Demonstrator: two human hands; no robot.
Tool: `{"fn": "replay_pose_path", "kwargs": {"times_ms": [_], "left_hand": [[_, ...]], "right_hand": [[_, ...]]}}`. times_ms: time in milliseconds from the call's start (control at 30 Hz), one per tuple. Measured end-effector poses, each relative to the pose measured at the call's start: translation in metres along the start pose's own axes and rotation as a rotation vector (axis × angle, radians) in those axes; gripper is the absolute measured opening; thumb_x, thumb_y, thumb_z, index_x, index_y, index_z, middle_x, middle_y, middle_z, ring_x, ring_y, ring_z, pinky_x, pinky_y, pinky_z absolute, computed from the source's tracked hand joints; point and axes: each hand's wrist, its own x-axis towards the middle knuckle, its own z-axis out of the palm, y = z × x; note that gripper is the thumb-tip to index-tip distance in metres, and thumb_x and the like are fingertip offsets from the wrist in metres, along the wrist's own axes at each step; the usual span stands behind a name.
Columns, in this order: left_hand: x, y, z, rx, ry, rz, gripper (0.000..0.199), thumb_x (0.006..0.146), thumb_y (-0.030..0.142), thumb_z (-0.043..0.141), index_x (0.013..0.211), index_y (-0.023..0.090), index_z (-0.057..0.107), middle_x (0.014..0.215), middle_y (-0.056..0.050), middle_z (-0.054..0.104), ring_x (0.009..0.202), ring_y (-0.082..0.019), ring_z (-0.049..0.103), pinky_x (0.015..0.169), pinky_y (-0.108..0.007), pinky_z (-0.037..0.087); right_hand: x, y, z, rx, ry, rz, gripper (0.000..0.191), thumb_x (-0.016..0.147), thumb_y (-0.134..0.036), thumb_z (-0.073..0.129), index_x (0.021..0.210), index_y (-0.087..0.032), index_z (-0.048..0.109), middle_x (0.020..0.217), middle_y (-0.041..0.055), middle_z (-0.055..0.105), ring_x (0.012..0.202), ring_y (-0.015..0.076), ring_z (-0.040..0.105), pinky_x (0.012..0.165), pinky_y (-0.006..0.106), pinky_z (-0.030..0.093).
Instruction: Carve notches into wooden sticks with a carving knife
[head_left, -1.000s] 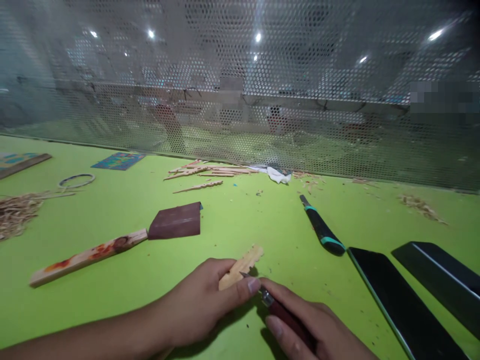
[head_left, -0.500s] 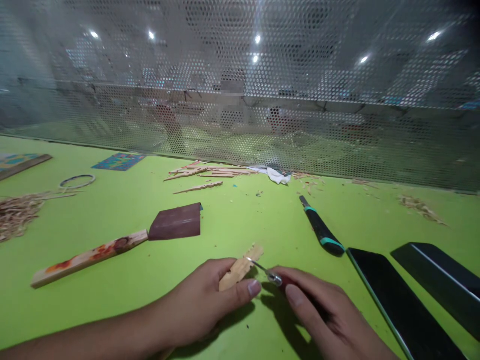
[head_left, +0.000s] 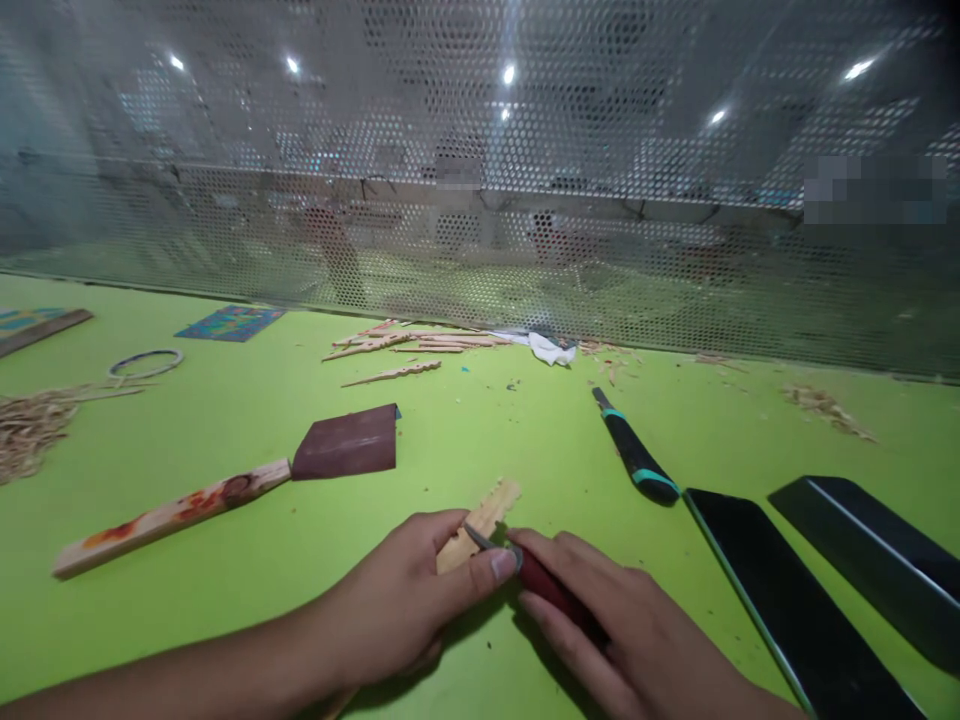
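Curls the right hand (head_left: 626, 620) around a dark-red-handled knife (head_left: 550, 588); pinches with the left hand (head_left: 412, 600), at lower centre, a flat, pale wooden piece (head_left: 491, 508), notched along its right edge. Disappears at its lower end inside the left grip. Slants along its long axis, pointing toward the upper right.

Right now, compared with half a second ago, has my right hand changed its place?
Yes. Judged against the black cutter, your right hand has moved slightly to the left, away from it.
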Motion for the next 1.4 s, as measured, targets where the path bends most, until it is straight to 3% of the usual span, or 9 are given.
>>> {"fn": "replay_pose_path", "kwargs": {"times_ms": [133, 300, 433, 600, 800, 1167, 1400], "left_hand": [[0.001, 0.001, -0.002, -0.011, -0.043, -0.005, 0.039, 0.089, 0.053, 0.078, 0.094, 0.016, 0.064, 0.070, 0.007, 0.042, 0.061, -0.010, 0.029, 0.056, -0.022, 0.023], [0.001, -0.003, -0.003, -0.017, -0.018, 0.003, 0.043, 0.089, 0.057, 0.077, 0.091, 0.017, 0.061, 0.072, 0.005, 0.041, 0.064, -0.011, 0.029, 0.057, -0.024, 0.022], [0.001, -0.005, -0.001, -0.056, -0.006, 0.000, 0.041, 0.090, 0.055, 0.077, 0.094, 0.017, 0.063, 0.072, 0.005, 0.043, 0.063, -0.010, 0.029, 0.056, -0.024, 0.023], [0.003, -0.004, 0.004, -0.154, 0.006, 0.051, 0.040, 0.088, 0.051, 0.080, 0.096, 0.014, 0.068, 0.085, -0.002, 0.056, 0.078, -0.015, 0.045, 0.071, -0.025, 0.038], [0.003, -0.005, 0.005, -0.088, 0.051, 0.012, 0.038, 0.091, 0.051, 0.076, 0.091, 0.015, 0.062, 0.075, 0.004, 0.045, 0.066, -0.011, 0.033, 0.059, -0.023, 0.025], [0.002, -0.003, 0.003, 0.057, 0.136, -0.054, 0.043, 0.092, 0.059, 0.070, 0.087, 0.018, 0.060, 0.066, 0.007, 0.040, 0.057, -0.010, 0.030, 0.050, -0.023, 0.023], [0.003, -0.002, 0.002, 0.145, 0.180, -0.037, 0.045, 0.092, 0.062, 0.068, 0.089, 0.017, 0.063, 0.064, 0.006, 0.041, 0.055, -0.010, 0.032, 0.049, -0.022, 0.025]], "right_hand": [[-0.002, 0.003, 0.006, -0.151, 0.031, -0.063, 0.038, 0.109, -0.022, 0.044, 0.146, -0.030, 0.040, 0.105, 0.0039, 0.072, 0.088, 0.0195, 0.074, 0.072, 0.031, 0.059], [-0.007, 0.002, 0.010, -0.259, 0.057, -0.084, 0.039, 0.113, -0.029, 0.034, 0.152, -0.026, 0.031, 0.104, 0.0063, 0.071, 0.085, 0.0212, 0.075, 0.067, 0.032, 0.061], [-0.006, 0.000, 0.011, -0.257, 0.077, -0.080, 0.038, 0.114, -0.030, 0.031, 0.151, -0.025, 0.031, 0.101, 0.0062, 0.070, 0.080, 0.0210, 0.075, 0.066, 0.033, 0.063], [-0.005, 0.000, 0.012, -0.284, 0.091, -0.078, 0.039, 0.114, -0.031, 0.029, 0.152, -0.023, 0.031, 0.101, 0.0077, 0.070, 0.078, 0.0205, 0.076, 0.064, 0.031, 0.064], [-0.007, 0.002, 0.018, -0.310, 0.155, -0.099, 0.041, 0.114, -0.031, 0.031, 0.153, -0.021, 0.034, 0.099, 0.0087, 0.071, 0.075, 0.0203, 0.075, 0.063, 0.031, 0.065], [-0.002, -0.005, 0.022, -0.286, 0.220, -0.079, 0.035, 0.113, -0.031, 0.036, 0.146, -0.023, 0.039, 0.107, 0.0108, 0.074, 0.077, 0.0225, 0.078, 0.064, 0.033, 0.067], [0.000, -0.004, 0.009, -0.313, 0.287, -0.040, 0.031, 0.112, -0.033, 0.038, 0.142, -0.024, 0.043, 0.104, 0.0101, 0.076, 0.075, 0.0225, 0.079, 0.057, 0.031, 0.064]]}}
